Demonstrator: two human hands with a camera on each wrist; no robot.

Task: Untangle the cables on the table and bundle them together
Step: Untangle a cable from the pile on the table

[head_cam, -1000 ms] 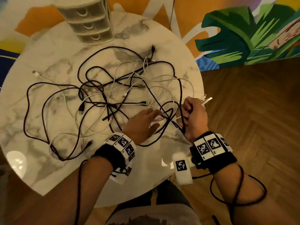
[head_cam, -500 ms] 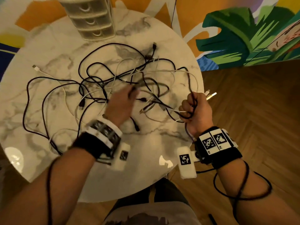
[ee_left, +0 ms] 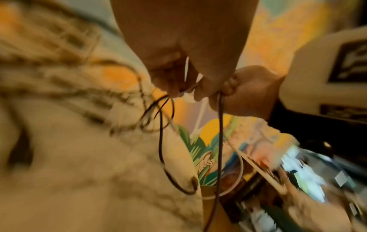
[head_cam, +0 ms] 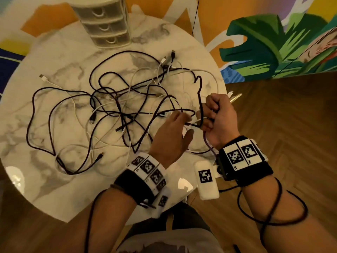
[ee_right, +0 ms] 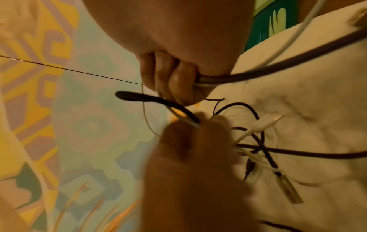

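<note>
A tangle of black and white cables (head_cam: 127, 110) sprawls over the round marble table (head_cam: 45, 189). My right hand (head_cam: 209, 115) is a fist at the table's right edge, gripping a bunch of cables whose plugs (head_cam: 235, 97) stick out behind it. In the right wrist view its fingers (ee_right: 174, 78) curl round a thick dark cable (ee_right: 278, 67). My left hand (head_cam: 186, 124) is right beside that fist. It pinches a black cable and a white cable (ee_left: 186, 69) between thumb and fingers, seen in the left wrist view. Loops hang from both hands.
A small plastic drawer unit (head_cam: 105, 21) stands at the table's far edge. Wooden floor (head_cam: 282, 115) lies to the right, below a painted wall. A white marker box (head_cam: 207, 179) hangs by my right wrist. Black wires trail round both forearms.
My left hand reached into the middle of the tangle, then came back to the right fist with cable in its fingers. The right hand stayed by the table's edge, gripping throughout.
</note>
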